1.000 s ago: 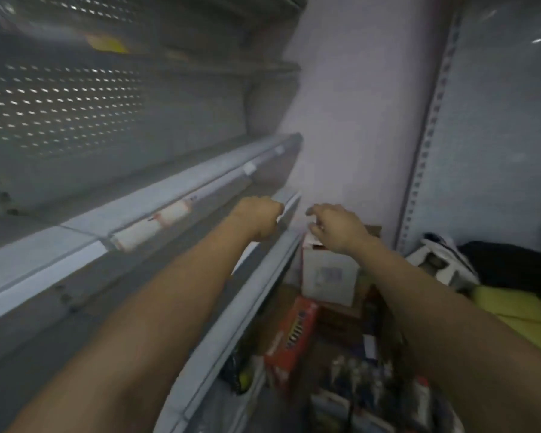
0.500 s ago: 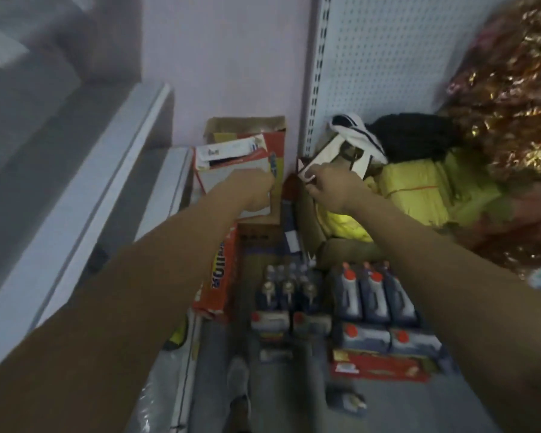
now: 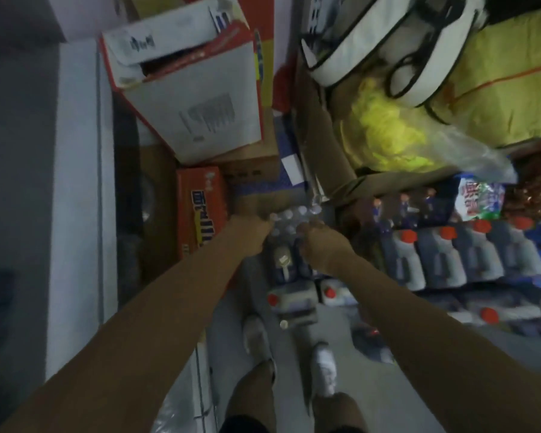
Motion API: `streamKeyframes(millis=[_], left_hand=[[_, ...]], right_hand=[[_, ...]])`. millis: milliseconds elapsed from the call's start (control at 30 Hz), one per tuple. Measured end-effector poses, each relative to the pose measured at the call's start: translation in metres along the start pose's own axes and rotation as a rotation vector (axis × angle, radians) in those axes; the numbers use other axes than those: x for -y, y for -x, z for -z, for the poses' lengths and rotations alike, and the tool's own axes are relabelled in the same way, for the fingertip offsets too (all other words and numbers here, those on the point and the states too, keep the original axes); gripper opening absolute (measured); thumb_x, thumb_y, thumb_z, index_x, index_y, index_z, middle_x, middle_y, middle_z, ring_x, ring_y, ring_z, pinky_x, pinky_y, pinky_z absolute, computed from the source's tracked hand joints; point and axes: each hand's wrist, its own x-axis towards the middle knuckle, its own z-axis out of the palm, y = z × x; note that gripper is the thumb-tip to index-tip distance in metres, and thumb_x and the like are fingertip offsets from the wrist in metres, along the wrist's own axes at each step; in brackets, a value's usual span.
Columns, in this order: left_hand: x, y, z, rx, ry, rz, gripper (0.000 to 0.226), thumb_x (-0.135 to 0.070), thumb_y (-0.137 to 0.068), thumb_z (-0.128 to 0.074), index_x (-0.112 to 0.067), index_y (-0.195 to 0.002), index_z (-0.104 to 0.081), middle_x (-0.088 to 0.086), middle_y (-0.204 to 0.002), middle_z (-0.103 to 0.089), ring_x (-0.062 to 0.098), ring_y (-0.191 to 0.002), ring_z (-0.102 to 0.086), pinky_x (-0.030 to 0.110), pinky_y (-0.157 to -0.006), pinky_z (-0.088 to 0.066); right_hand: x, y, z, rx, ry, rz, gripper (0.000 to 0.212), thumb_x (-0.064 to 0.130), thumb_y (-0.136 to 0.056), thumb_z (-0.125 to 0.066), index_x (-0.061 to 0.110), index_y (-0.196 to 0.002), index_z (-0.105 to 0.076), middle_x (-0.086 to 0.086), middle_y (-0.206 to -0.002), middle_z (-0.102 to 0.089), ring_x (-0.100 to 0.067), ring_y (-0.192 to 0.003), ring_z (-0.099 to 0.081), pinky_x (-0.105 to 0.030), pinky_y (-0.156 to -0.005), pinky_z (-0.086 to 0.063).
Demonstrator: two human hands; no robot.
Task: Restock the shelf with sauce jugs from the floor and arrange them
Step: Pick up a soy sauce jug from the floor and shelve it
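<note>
Both arms reach down toward dark jugs (image 3: 283, 264) standing on the floor (image 3: 372, 385) ahead of the person's shoes. The left hand (image 3: 250, 234) and right hand (image 3: 320, 245) hover at the jug tops; blur prevents telling whether the fingers are spread or closed, or gripping anything. More jugs with red caps (image 3: 444, 260) stand in a row to the right. The shelf edge (image 3: 75, 182) runs along the left. Recommended: take each jug by its handle, lift straight, avoid toppling neighbours.
</note>
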Motion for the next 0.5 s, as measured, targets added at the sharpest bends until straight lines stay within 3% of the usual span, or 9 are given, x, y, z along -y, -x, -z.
streamKeyframes(millis=[67, 200, 333, 500], left_hand=[[0.010, -0.036, -0.051, -0.016, -0.027, -0.016, 0.051, -0.018, -0.100, -0.051, -0.021, -0.151, -0.043, 0.014, -0.134, -0.060, 0.035, -0.117, -0.062, 0.041, -0.095, -0.050], [0.013, -0.095, -0.131, 0.031, -0.112, -0.068, 0.047, -0.028, -0.104, -0.047, -0.027, -0.151, -0.045, 0.009, -0.146, -0.053, 0.034, -0.128, -0.054, 0.040, -0.102, -0.044], [0.016, -0.137, -0.179, 0.049, -0.019, -0.159, 0.071, -0.019, -0.100, -0.056, -0.036, -0.161, -0.023, 0.009, -0.163, -0.031, 0.036, -0.139, -0.044, 0.045, -0.105, -0.044], [0.026, -0.171, -0.205, 0.033, 0.141, -0.202, 0.075, -0.032, -0.089, -0.073, -0.035, -0.155, -0.038, 0.003, -0.153, -0.046, 0.029, -0.134, -0.051, 0.044, -0.107, -0.046]], right_hand=[[-0.007, -0.029, -0.049, -0.007, 0.000, -0.016, 0.054, 0.038, -0.100, -0.057, 0.015, -0.147, -0.042, -0.016, -0.145, -0.049, -0.040, -0.123, -0.059, -0.047, -0.094, -0.053], [-0.024, -0.065, -0.143, 0.061, -0.045, -0.132, 0.059, 0.040, -0.098, -0.062, 0.006, -0.141, -0.042, -0.019, -0.139, -0.055, -0.038, -0.124, -0.056, -0.042, -0.095, -0.049], [-0.043, -0.066, -0.213, 0.014, -0.142, -0.227, 0.052, 0.047, -0.094, -0.066, 0.008, -0.123, -0.048, -0.016, -0.127, -0.062, -0.037, -0.114, -0.062, -0.039, -0.082, -0.048], [-0.048, -0.076, -0.229, -0.120, -0.029, -0.198, 0.043, 0.050, -0.093, -0.063, 0.013, -0.112, -0.051, -0.010, -0.112, -0.069, -0.035, -0.102, -0.067, -0.034, -0.067, -0.036]])
